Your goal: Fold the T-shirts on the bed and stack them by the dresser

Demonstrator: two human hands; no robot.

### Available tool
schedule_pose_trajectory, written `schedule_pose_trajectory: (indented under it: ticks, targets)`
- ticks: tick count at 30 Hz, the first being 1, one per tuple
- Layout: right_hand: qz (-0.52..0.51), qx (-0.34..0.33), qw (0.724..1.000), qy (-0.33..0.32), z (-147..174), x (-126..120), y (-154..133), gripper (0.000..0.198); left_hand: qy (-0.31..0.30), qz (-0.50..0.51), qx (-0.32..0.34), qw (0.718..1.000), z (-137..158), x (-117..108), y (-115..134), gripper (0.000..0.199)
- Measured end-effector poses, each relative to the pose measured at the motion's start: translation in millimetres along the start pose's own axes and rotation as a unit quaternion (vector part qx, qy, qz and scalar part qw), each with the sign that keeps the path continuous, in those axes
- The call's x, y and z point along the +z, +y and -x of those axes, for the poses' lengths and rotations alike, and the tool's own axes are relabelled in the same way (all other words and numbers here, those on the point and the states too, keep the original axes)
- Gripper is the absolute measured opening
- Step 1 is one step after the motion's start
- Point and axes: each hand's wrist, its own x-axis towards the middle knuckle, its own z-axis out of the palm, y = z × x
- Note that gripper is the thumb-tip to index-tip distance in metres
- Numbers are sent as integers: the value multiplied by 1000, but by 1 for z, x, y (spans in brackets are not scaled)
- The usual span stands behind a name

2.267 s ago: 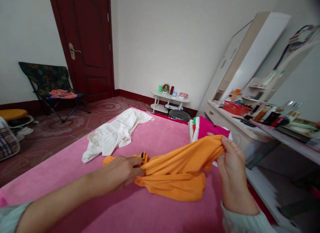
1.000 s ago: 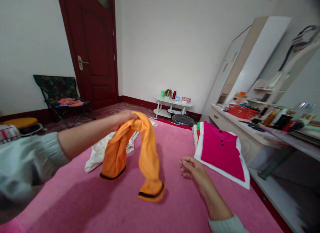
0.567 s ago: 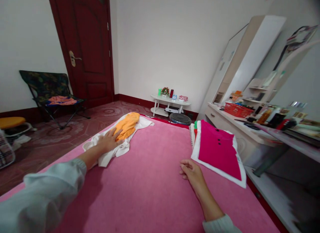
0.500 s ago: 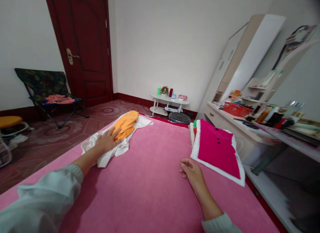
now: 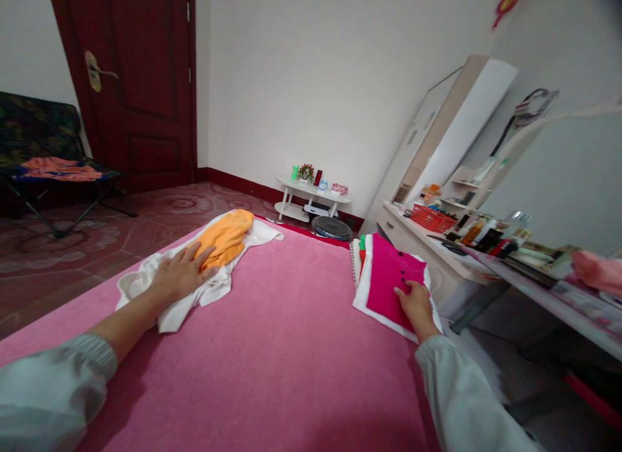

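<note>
My left hand (image 5: 182,271) lies flat with spread fingers on a crumpled pile at the bed's left side. In that pile, an orange cloth garment (image 5: 226,235) rests on a rumpled white garment (image 5: 177,313). On the right, my right hand (image 5: 416,304) is at a folded magenta garment (image 5: 386,271) with black buttons. Its thumb and forefinger are slightly apart near the buttons; the other fingers are partly hidden. The magenta garment tops a stack, with a white folded cloth (image 5: 362,300) showing beneath it and green and red edges along its left side.
Both piles are on a pink bed cover (image 5: 272,348). Along the right stands a dressing table (image 5: 457,261) with a red basket (image 5: 431,217) and several bottles. A low white stand (image 5: 315,188) is beyond the bed's far edge. A folding chair (image 5: 58,173) with cloth on it stands left.
My right hand has moved from the bare pink cover to the magenta garment. My left hand stays on the white and orange pile. The view has turned somewhat to the right.
</note>
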Motion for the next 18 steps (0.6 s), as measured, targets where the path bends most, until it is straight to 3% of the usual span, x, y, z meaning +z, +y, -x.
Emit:
schedule_pose_trajectory:
  ticks: [3, 6, 10, 12, 13, 16, 18]
  targets:
    - [84, 10, 996, 5, -6, -4, -3, 26, 5, -10, 0, 1000, 0, -2, 2, 61]
    - [118, -1, 993, 15, 0, 8, -24, 21, 8, -19, -3, 1000, 3, -5, 6, 60]
    - [124, -69, 990, -11, 54, 49, -74, 16, 47, -32, 2, 998, 6, -6, 10, 59]
    - [168, -166, 961, -143, 108, 66, -101, 10, 72, -25, 10, 997, 7, -6, 9, 58]
    - [181, -185, 939, -225, 138, 71, -113, 14, 85, -14, 17, 996, 8, -6, 9, 58]
    - [151, -166, 839, -496, 220, 72, -140, 13, 135, 60, 38, 988, 16, -12, 14, 56]
    - [117, -154, 815, -546, 248, 67, -152, 10, 167, 128, 43, 977, 27, -21, 25, 54]
